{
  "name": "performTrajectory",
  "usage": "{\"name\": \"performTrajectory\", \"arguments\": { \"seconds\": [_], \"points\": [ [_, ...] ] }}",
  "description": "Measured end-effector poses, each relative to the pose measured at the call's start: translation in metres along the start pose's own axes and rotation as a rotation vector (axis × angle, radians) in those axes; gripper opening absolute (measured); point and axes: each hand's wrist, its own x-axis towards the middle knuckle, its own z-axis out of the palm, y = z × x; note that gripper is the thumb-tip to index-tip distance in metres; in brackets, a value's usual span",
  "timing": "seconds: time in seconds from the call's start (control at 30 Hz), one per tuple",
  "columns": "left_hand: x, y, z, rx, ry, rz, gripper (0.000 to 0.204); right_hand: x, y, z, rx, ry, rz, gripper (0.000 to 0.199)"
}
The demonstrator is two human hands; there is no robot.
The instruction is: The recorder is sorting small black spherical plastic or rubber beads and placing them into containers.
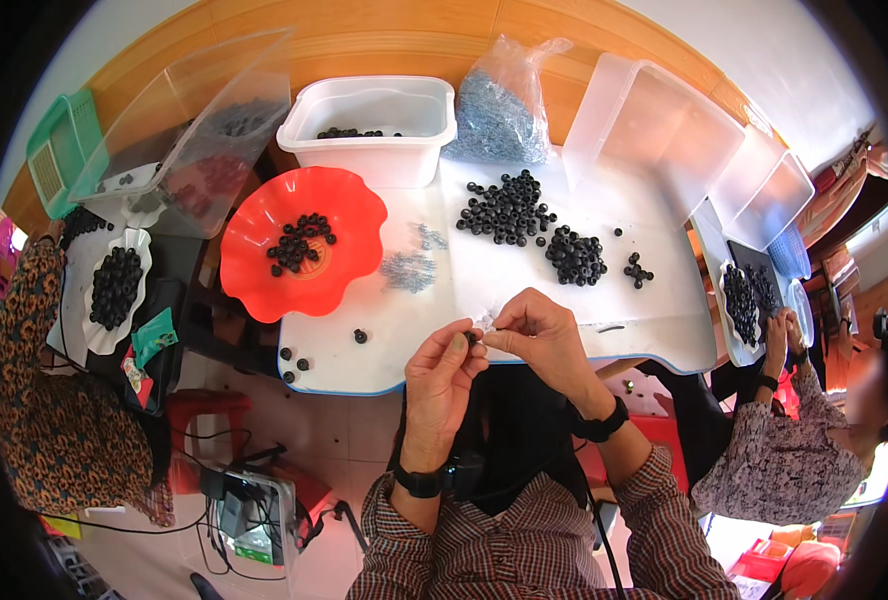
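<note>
Pinched between thumb and forefinger of the left hand (442,372) was a small black ring (471,339), while the right hand (536,335) was closed narrowly on something tiny and pale beside it, too small to be told. Both hands were held together at the white table's (654,320) near edge. At twelve o'clock from the hands, two heaps of black rings (539,230) were left loose. At ten o'clock, a smaller batch had been gathered in a red scalloped dish (254,270), and a few in a white tub (364,125) beyond. Most rings, it was judged, remained unhandled.
</note>
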Motion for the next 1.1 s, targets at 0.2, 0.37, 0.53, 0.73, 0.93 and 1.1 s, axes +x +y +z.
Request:
{"name": "performTrajectory", "arguments": {
  "seconds": [0.2,0.37,0.53,0.73,0.93,1.1],
  "points": [
    [-0.002,-0.008,0.002,0.037,-0.012,-0.027,0.020,-0.008,-0.003,-0.004,-0.003,-0.041,-0.047,0.013],
    [-0.002,-0.010,0.001,0.052,-0.035,-0.014,0.021,-0.011,-0.008,-0.008,-0.063,-0.083,-0.072,0.013],
    [-0.004,-0.011,0.003,0.126,-0.018,0.024,0.021,-0.011,-0.009,-0.008,-0.091,-0.117,-0.046,0.013],
    [-0.005,-0.009,0.005,0.311,-0.033,0.072,0.022,-0.011,-0.016,-0.009,-0.201,-0.116,-0.021,0.014],
    [-0.005,-0.006,0.004,0.334,-0.069,0.037,0.022,-0.012,-0.025,-0.008,-0.298,-0.122,-0.024,0.014],
    [-0.004,-0.010,0.000,0.159,-0.069,-0.048,0.023,-0.016,-0.023,-0.006,-0.290,-0.103,-0.052,0.015]
  ]
}}
